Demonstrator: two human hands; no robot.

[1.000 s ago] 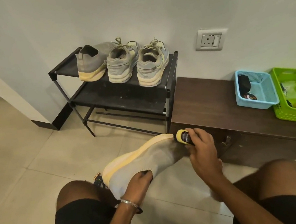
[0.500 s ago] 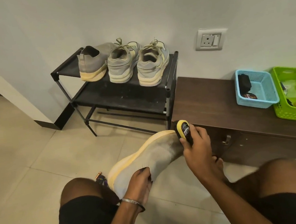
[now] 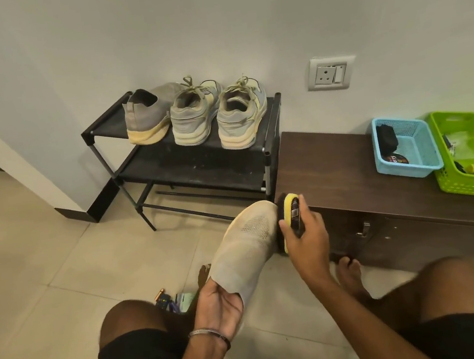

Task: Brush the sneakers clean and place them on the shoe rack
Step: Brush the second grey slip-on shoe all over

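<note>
- Left hand (image 3: pixel 220 305) grips a grey sneaker (image 3: pixel 246 247) at its heel.
- Right hand (image 3: pixel 305 239) presses a yellow brush (image 3: pixel 290 217) against its toe.
- Three sneakers (image 3: pixel 195 114) sit on the shoe rack (image 3: pixel 271 132).

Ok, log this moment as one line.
step: brushing | left hand: holds knit sneaker at heel | right hand: presses yellow brush on toe | shoe rack: three sneakers

Four sneakers: three on the shoe rack (image 3: pixel 120 125), one held; one brush (image 3: pixel 291 214); two baskets.

One head-worn camera looks forward and down, close over both hands (image 3: pixel 220 305), the wall well beyond them.
</note>
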